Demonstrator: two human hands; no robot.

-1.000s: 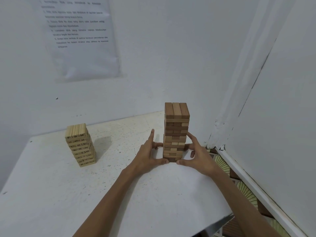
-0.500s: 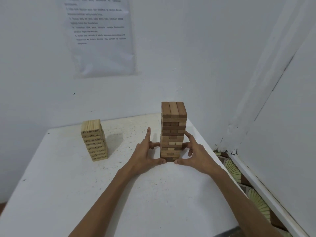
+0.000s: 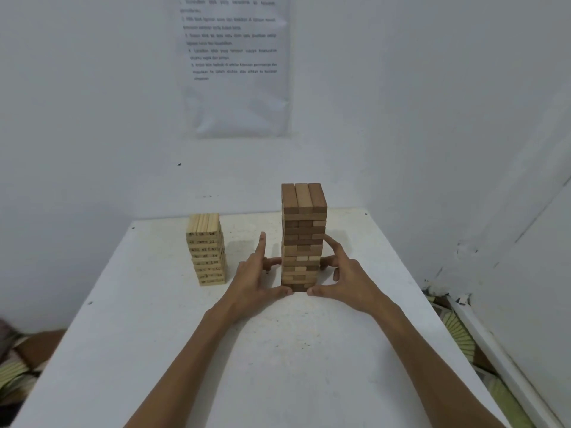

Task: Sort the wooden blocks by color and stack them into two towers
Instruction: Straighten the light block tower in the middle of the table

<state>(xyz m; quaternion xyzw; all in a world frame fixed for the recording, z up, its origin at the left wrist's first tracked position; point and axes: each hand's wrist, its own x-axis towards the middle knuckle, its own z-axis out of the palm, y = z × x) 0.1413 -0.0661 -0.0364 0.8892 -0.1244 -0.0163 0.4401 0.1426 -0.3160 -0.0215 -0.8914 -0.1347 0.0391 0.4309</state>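
A tall tower of brown blocks [image 3: 304, 230], with some lighter blocks mixed into its lower layers, stands on the white table [image 3: 278, 366] right of centre. My left hand [image 3: 259, 279] presses its left side near the base, thumb at the front corner and index finger raised free. My right hand [image 3: 346, 276] mirrors it on the right side, with its thumb at the front base. A shorter tower of pale blocks [image 3: 207, 248] stands apart to the left, untouched.
The table sits in a corner between white walls. A printed sheet [image 3: 234, 66] hangs on the back wall. A white board [image 3: 525, 273] leans at the right, beside the table's right edge. Patterned floor [image 3: 457, 332] shows below.
My head has turned, so both towers have shifted right in view. Both hands stay against the brown tower's base and the towers have not moved on the table.
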